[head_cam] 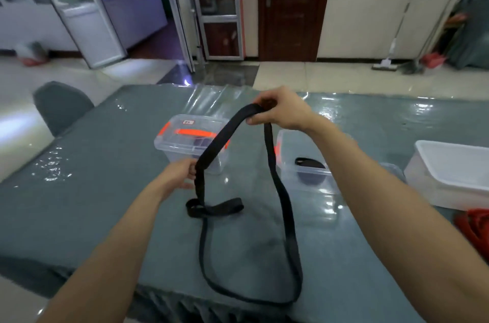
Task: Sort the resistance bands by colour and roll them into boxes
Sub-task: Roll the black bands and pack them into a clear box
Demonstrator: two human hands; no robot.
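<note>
Two hands hold one long black flat rubber resistance band (219,137) above the grey-green desk (92,190), which lies under a clear glossy sheet. The right hand (280,111), just above the centre of the frame, pinches the top of the loop, fingers (262,99) curled over it and thumb beneath. The left hand (180,174), lower and left of centre, grips the same strand further down, fingers closed round it. Below that the band folds into a small flat tangle on the desk at mid-frame, and its lower loop lies out toward the near edge.

To roll it well, I judge the tangle should first be shaken out and the band laid flat with no twist, then wound tightly from one end so the coil fits its box. The fitting place looks to be the open clear plastic box (317,182) right of centre, where a coiled black band (309,162) already lies. A second clear plastic box (174,156) with orange latches and a closed lid stands behind the held strand. A white plastic tub (436,190) sits at the right edge, with red bands (476,227) below it, well apart from the black one.

A small red-and-white sticker (188,122) on the closed lid may carry writing, but it is too blurred to read; no other label shows.
</note>
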